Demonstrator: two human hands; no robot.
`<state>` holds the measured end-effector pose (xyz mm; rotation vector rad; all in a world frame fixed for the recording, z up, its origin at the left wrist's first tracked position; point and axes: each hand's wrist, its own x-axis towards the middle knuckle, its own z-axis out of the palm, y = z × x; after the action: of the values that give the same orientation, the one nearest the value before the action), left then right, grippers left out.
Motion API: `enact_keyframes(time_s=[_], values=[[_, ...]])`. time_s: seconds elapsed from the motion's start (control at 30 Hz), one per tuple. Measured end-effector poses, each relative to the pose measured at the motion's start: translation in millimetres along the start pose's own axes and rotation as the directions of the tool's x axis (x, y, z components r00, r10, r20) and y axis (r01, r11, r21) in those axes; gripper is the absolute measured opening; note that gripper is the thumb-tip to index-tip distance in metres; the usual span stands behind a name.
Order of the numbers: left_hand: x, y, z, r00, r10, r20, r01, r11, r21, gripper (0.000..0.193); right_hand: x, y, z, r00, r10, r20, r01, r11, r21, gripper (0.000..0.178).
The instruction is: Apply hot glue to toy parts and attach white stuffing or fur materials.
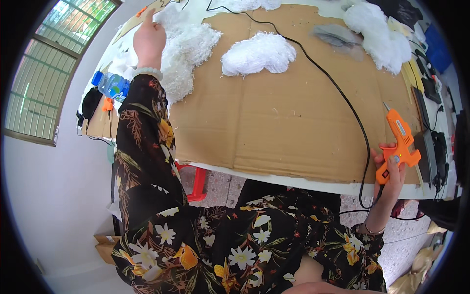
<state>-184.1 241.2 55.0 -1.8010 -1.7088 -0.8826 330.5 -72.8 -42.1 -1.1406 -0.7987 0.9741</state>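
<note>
My right hand (390, 177) is wrapped round the handle of an orange hot glue gun (402, 134) at the right edge of the cardboard. Its nozzle points up and away from me, and a pale glue stick shows at its back. My left hand (148, 43) reaches to the far left with the index finger stretched out; the other fingers look bent and partly hidden. Beside that arm lies a fluffy white fibre pile (188, 49). A cloud-shaped white fluffy piece (259, 54) rests apart from both hands on the cardboard sheet (284, 127).
A black cable (338, 88) crosses the cardboard to the glue gun. Near my left forearm lies a water bottle (112, 86) with a blue cap, and an orange tool (107, 104) beside it. More white fluff (377, 39) and grey material (335, 34) lie at the far right.
</note>
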Motion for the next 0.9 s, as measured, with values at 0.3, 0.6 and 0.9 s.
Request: enact_keyframes(time_s=[0.3,0.6,0.9], values=[[-6.9,9.9,48.7,0.884,0.140,0.447,-0.208,0.972,0.106,0.046,-0.4,-2.5,4.8,1.000,0.012,-0.017,-0.012,1.000,0.005,0.037],[12.7,-24.0,15.7,0.972,-0.187,0.144,0.229,0.893,-0.387,0.044,0.1,-4.9,4.6,0.999,0.005,0.044,-0.004,1.000,-0.009,0.039],[-23.9,-12.1,29.3,0.813,-0.098,0.574,0.323,0.896,-0.305,0.048,2.6,5.5,9.0,1.000,0.000,-0.021,0.001,0.999,0.052,0.034]])
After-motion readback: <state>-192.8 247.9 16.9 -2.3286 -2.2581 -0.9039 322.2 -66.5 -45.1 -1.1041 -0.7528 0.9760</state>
